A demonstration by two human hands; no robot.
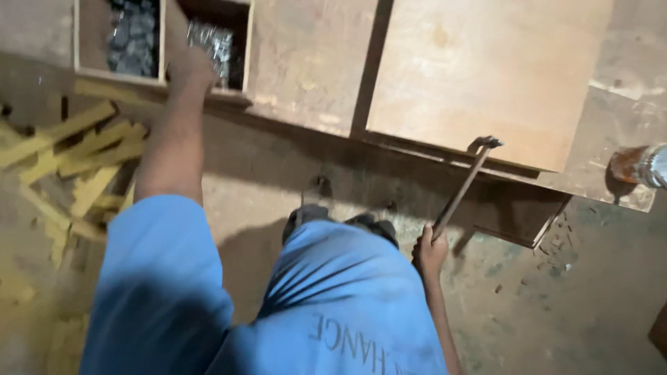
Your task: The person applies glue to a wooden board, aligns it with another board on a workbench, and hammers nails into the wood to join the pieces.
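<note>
My left hand [189, 69] reaches up to a wooden tray [161, 42] with two compartments, at the divider beside the right compartment full of shiny nails [212, 43]; whether the fingers grip anything is hidden. The left compartment holds darker nails [132, 35]. My right hand [429, 251] is closed around the handle of a claw hammer [464, 184], whose head [486, 143] rests against the edge of a plywood panel [479, 76]. My blue shirt fills the lower middle of the view.
A second plywood panel [309, 59] lies beside the first. Several yellow wood strips [76, 153] are piled at the left. A brownish bottle [639, 167] lies at the right edge. Small scraps dot the dusty floor [556, 292].
</note>
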